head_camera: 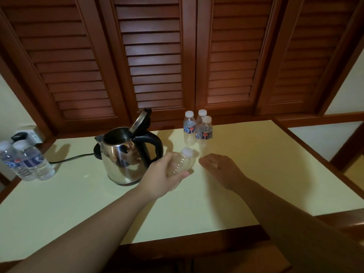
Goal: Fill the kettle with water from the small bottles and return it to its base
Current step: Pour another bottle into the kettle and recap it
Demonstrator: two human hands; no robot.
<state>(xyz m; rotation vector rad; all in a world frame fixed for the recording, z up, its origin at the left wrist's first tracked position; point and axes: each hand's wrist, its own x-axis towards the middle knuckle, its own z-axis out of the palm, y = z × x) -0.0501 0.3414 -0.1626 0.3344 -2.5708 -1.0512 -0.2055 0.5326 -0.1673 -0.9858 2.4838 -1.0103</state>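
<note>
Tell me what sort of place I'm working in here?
Probably a hotel or guest room's tea corner, though that is a guess: a steel electric kettle with its lid up, small complimentary-looking water bottles on a cream counter, and louvred wooden doors behind.

Looks like a hotel or guest room, tea corner. Cream-topped table (226,203) with dark wood edging, set against louvred wooden shutters (153,56) that fill the whole back wall. Steel electric kettle (122,160), lid up, cord (69,159) running to a wall socket (32,134) at left. Small complimentary-style water bottles: three capped ones (199,129) at the back, two larger ones (25,162) at far left. Pale walls, dim warm light
</note>
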